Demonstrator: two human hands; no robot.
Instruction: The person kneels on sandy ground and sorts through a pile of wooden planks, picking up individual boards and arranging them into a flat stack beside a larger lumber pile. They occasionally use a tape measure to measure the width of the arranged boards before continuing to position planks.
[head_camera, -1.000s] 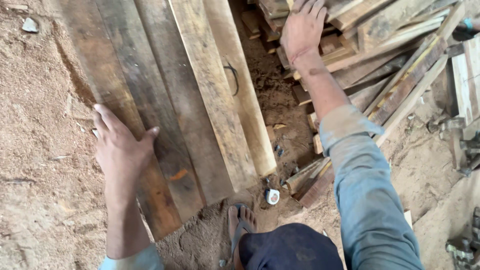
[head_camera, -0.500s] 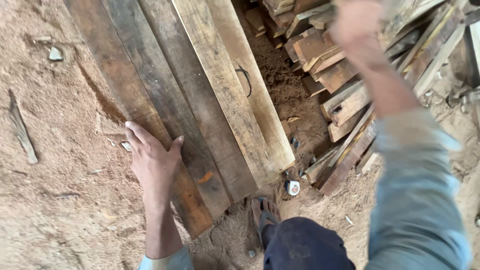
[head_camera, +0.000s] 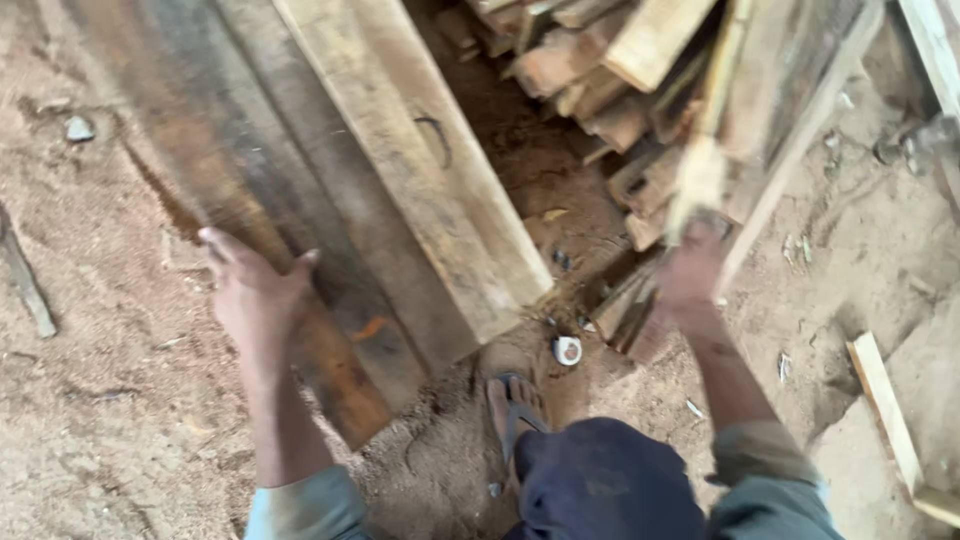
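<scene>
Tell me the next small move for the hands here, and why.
Probably close the left hand firmly on the dark plank before lifting: it only rests on the plank's end, while the right hand is blurred at the pile of short boards.

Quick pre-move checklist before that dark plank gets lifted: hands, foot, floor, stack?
1. Left hand on the dark plank: flat against its edge, fingers not wrapped. Not ok.
2. Right hand at the timber pile: blurred, grip unclear. Cannot tell.
3. Sandalled foot close to the plank ends. Not ok.
4. Tape measure lying on the sawdust floor beside the foot. Not ok.
5. Pale plank resting flat on the stack. Ok.
</scene>
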